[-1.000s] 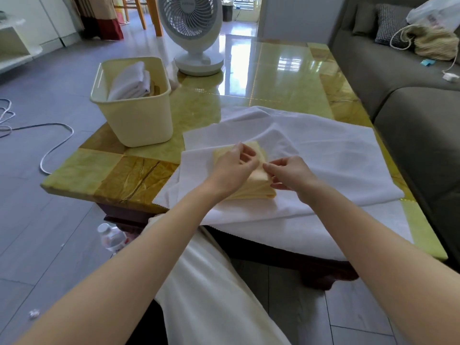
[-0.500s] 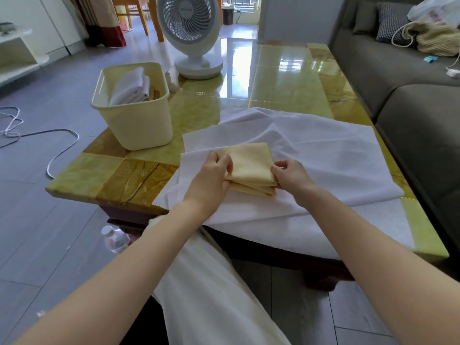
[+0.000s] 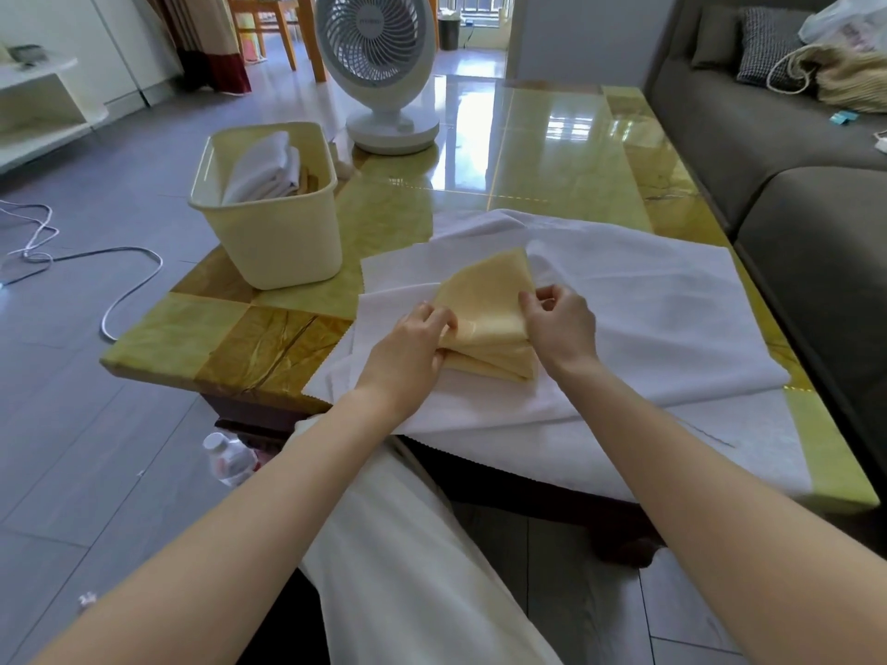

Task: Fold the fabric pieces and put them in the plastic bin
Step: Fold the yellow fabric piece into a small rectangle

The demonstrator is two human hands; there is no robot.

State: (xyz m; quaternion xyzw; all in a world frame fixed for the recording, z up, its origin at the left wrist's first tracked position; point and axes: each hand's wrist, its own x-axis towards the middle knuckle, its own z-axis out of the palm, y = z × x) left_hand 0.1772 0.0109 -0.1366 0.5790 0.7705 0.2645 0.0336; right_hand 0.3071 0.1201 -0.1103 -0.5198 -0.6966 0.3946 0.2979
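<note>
A folded pale-yellow fabric piece [image 3: 489, 314] sits on top of spread white fabric [image 3: 648, 319] near the table's front edge. My left hand [image 3: 413, 348] pinches its left side and my right hand [image 3: 559, 324] pinches its right side, with the far part tilted up off the white cloth. The cream plastic bin [image 3: 283, 242] stands to the left on the table, holding folded white fabric [image 3: 264, 168] and a bit of tan fabric beside it.
A white desk fan [image 3: 379, 64] stands behind the bin on the glossy yellow-green table [image 3: 552, 151]. A grey sofa [image 3: 792, 151] runs along the right. A cable [image 3: 120, 290] and a water bottle [image 3: 230, 460] lie on the floor at left.
Both hands have gripped the yellow fabric by its sides and raised its far edge off the white cloth. The view has moved slightly closer.
</note>
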